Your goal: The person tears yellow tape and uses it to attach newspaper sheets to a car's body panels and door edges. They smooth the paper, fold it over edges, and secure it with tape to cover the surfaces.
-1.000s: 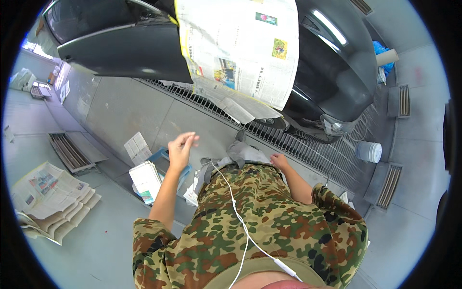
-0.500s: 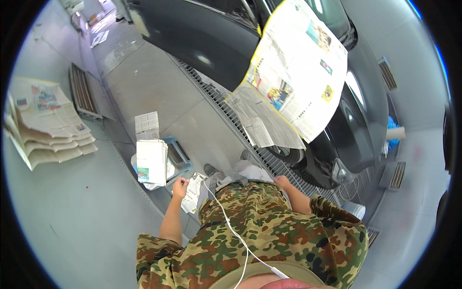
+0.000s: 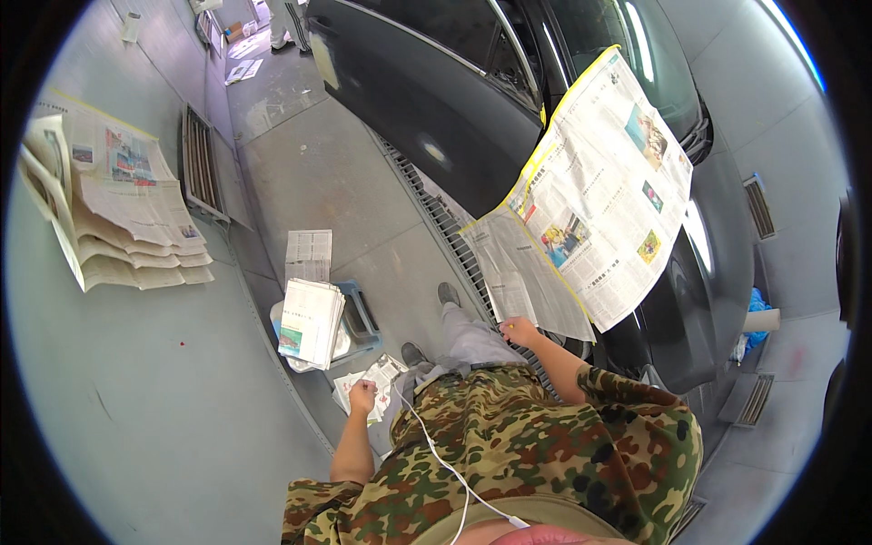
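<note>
My right hand [image 3: 520, 331] is closed near the lower edge of a newspaper sheet [image 3: 599, 195] edged with yellow tape. A tiny yellowish bit shows at its fingertips, too small to name. The sheet hangs over the front side of a black car [image 3: 436, 118], joined by a yellow tape line to a greyer newspaper piece [image 3: 518, 268] below it. My left hand [image 3: 362, 397] is held low at my left side with its fingers curled; what they hold, if anything, is hidden. Beyond it lie loose printed papers [image 3: 385, 371] on the floor.
A newspaper stack [image 3: 311, 318] rests on a blue step stool [image 3: 365, 329] to the left. More newspaper sheets [image 3: 132, 191] hang on the left wall. A floor grate [image 3: 425, 193] runs beside the car's open door. Another person's legs [image 3: 289, 25] show at the far end.
My right hand has moved forward, close to the hanging newspaper's lower edge. The whole view has shifted, and more of the other person's legs shows. My left hand stays low and closed.
</note>
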Demonstrator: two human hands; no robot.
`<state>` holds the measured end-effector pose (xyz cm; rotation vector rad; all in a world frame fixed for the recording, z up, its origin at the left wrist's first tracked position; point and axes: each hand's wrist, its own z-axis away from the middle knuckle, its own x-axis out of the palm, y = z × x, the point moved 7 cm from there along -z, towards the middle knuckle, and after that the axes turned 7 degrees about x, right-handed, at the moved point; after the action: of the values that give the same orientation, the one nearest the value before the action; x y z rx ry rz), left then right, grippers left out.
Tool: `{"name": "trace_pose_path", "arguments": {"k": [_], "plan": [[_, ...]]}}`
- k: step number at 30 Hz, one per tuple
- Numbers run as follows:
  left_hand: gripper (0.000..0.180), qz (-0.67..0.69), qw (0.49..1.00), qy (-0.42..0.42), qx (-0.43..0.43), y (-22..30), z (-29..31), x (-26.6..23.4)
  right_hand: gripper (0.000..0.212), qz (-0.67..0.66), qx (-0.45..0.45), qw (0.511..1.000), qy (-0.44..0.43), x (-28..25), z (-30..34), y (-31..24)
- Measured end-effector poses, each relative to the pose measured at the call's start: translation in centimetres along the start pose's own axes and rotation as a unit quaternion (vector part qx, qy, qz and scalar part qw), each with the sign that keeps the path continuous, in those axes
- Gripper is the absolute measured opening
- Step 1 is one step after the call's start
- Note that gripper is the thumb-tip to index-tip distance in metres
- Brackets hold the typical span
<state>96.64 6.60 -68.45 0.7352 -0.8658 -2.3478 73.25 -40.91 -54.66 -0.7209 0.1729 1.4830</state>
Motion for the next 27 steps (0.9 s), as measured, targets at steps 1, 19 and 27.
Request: {"name": "trace_pose_path", "arguments": {"k": [1,19,27], "plan": [[0.019,-0.023,1.000,0.000,-0.005,0.2,0.0,0.2,0.027,-0.015,0.010,1.000,-0.004,-0.2,-0.8,0.8],[0.017,0.071,0.993,-0.012,0.094,27.3,-12.1,4.6,0.031,-0.022,-0.083,0.995,0.053,-13.6,-14.4,-4.4],[0.023,-0.034,0.994,0.064,0.077,29.5,-9.9,2.8,0.036,0.174,-0.071,0.981,-0.051,-12.4,-19.1,-7.0]]}}
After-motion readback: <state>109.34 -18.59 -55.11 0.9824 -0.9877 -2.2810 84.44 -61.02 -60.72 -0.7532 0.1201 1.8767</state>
